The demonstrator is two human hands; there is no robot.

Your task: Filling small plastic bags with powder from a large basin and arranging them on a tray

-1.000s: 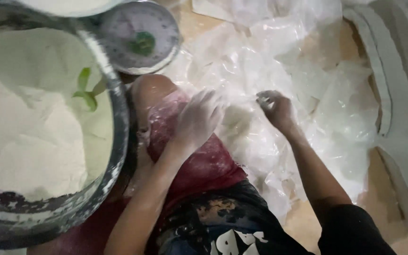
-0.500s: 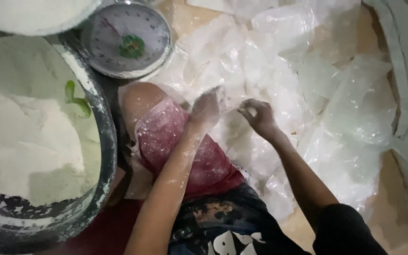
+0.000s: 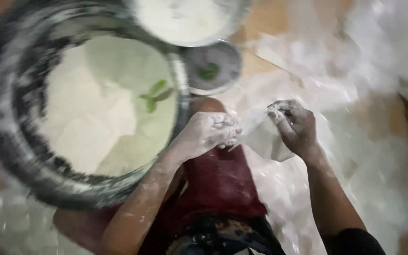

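Observation:
Both my hands are dusted white with flour and hold a small clear plastic bag [image 3: 260, 134] between them above my knee. My left hand [image 3: 208, 132] grips the bag's left edge. My right hand [image 3: 296, 127] pinches its top right edge. To the left stands a big metal basin [image 3: 5, 156] full of white flour [image 3: 95, 118], with a green scoop [image 3: 154, 94] lying in it. The picture is blurred by motion.
A round dial scale [image 3: 211, 71] sits on the floor beyond my knee. A second bowl of flour [image 3: 185, 19] is at the top. Several clear plastic bags [image 3: 355, 71] lie scattered over the wooden floor to the right. My dark red shorts [image 3: 223, 184] are below.
The view has swung, so the basin fills more of the left. My hands have lifted off the bag pile and now hold one bag up between them.

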